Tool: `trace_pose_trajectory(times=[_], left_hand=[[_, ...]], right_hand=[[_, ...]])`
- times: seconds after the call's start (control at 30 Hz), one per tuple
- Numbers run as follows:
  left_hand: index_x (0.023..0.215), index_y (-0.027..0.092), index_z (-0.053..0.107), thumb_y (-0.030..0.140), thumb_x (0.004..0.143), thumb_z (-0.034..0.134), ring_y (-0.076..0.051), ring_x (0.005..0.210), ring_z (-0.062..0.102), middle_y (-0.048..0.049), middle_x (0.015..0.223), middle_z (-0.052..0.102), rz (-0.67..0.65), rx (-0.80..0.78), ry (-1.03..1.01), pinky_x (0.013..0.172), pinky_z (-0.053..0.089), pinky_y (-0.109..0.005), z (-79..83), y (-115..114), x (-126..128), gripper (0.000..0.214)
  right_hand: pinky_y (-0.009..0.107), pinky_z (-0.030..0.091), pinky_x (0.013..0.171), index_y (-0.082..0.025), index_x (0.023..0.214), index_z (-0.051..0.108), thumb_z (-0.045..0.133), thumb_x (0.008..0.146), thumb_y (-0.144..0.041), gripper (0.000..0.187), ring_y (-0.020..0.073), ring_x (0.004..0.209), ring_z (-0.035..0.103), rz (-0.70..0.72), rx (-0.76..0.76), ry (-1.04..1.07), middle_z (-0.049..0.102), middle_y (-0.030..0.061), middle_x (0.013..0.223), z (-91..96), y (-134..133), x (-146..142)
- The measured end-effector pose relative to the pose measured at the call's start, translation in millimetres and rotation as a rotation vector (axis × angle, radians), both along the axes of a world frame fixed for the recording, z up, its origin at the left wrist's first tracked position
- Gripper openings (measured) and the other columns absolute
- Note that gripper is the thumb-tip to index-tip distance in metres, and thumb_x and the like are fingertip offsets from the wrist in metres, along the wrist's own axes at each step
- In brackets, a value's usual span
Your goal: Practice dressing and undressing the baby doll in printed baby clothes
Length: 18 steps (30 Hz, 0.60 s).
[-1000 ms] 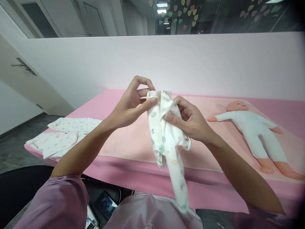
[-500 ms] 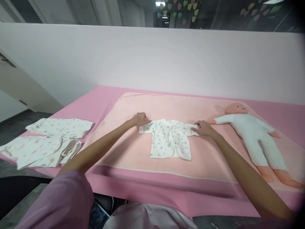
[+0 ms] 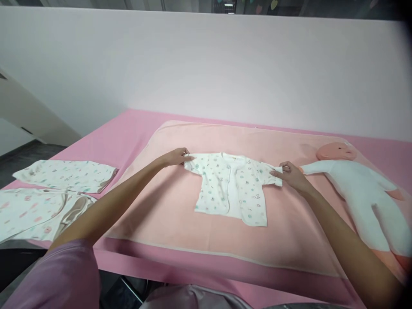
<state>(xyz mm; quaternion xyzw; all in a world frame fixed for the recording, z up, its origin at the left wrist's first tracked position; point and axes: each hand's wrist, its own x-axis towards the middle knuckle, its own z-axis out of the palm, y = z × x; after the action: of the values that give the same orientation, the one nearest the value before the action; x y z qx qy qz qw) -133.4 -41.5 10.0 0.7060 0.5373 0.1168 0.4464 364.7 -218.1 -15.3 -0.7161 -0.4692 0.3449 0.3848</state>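
A small white baby shirt (image 3: 212,184) with a green print lies spread on the peach blanket (image 3: 154,227), its front slightly parted. My left hand (image 3: 177,157) pinches the end of the sleeve on the left. At the opposite sleeve's cuff, my right hand (image 3: 291,175) is closed on the cloth between thumb and fingers. Both sleeves are drawn out sideways, and the shirt's lower edge rests toward me. Just right of my right hand is the outstretched arm of a baby doll (image 3: 357,189) in a white suit.
Folded printed baby clothes lie at the left: one piece (image 3: 67,175) farther back, another (image 3: 32,212) nearer me. A pink cover (image 3: 116,128) spreads under the blanket. Behind the table rises a white partition wall (image 3: 206,64). A dark object (image 3: 120,294) sits below the front edge.
My hands have moved apart, pulling the sleeves wider, and the shirt front has parted more. My view has tilted down and come closer.
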Motion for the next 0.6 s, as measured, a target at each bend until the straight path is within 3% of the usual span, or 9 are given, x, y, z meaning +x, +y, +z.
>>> trace_pose_trajectory(times=[0.13,0.23,0.3,0.37,0.5,0.6], left_hand=[[0.098,0.022,0.055,0.065,0.077,0.076,-0.026,0.084,0.07,-0.0095,0.097,0.073,-0.008,0.142,0.157,0.073,0.051,-0.035,4.2,23,12,0.053],[0.107,0.019,0.06,0.053,0.084,0.072,-0.035,0.109,0.066,-0.0162,0.118,0.07,-0.008,0.421,0.371,0.089,0.05,-0.043,2.1,22,28,0.043],[0.111,0.017,0.061,0.044,0.088,0.068,-0.038,0.121,0.059,-0.0199,0.129,0.065,-0.049,0.644,0.443,0.098,0.047,-0.048,-1.4,12,44,0.036],[0.111,0.017,0.062,0.042,0.093,0.062,-0.036,0.121,0.058,-0.0191,0.127,0.065,-0.17,0.765,0.379,0.1,0.046,-0.048,-6.2,-2,66,0.03],[0.103,0.019,0.063,0.056,0.098,0.055,-0.03,0.109,0.064,-0.0137,0.109,0.072,-0.405,0.658,0.21,0.09,0.052,-0.04,-17.3,-30,128,0.038],[0.102,0.016,0.066,0.06,0.097,0.052,-0.034,0.111,0.066,-0.016,0.107,0.073,-0.438,0.575,0.381,0.089,0.053,-0.041,-20.8,-40,168,0.047]], right_hand=[[0.037,0.053,0.082,-0.022,0.112,0.057,0.09,0.065,-0.057,0.067,0.0264,0.097,0.068,-0.059,0.004,-0.182,0.072,0.0118,0.113,-6.8,20,-5],[0.043,0.049,0.092,-0.018,0.121,0.056,0.076,0.082,-0.052,0.055,0.0312,0.111,0.062,-0.086,0.178,-0.517,0.066,0.0177,0.122,-5.4,12,-36],[0.045,0.047,0.094,-0.019,0.122,0.057,0.063,0.094,-0.051,0.043,0.0323,0.115,0.058,-0.016,0.298,-0.679,0.065,0.0168,0.122,-2.7,-5,-71],[0.041,0.046,0.086,-0.023,0.11,0.06,0.055,0.101,-0.053,0.033,0.0286,0.103,0.06,0.159,0.278,-0.658,0.068,0.0106,0.107,-1.9,-24,-111],[0.035,0.042,0.078,-0.023,0.089,0.058,0.052,0.103,-0.055,0.035,0.0223,0.08,0.058,0.392,0.214,-0.599,0.063,0.003,0.08,-12.5,-47,-181],[0.035,0.04,0.077,-0.023,0.077,0.052,0.055,0.101,-0.051,0.037,0.0194,0.07,0.054,0.379,0.179,-0.582,0.059,0.0003,0.071,-25.1,-46,-206]])
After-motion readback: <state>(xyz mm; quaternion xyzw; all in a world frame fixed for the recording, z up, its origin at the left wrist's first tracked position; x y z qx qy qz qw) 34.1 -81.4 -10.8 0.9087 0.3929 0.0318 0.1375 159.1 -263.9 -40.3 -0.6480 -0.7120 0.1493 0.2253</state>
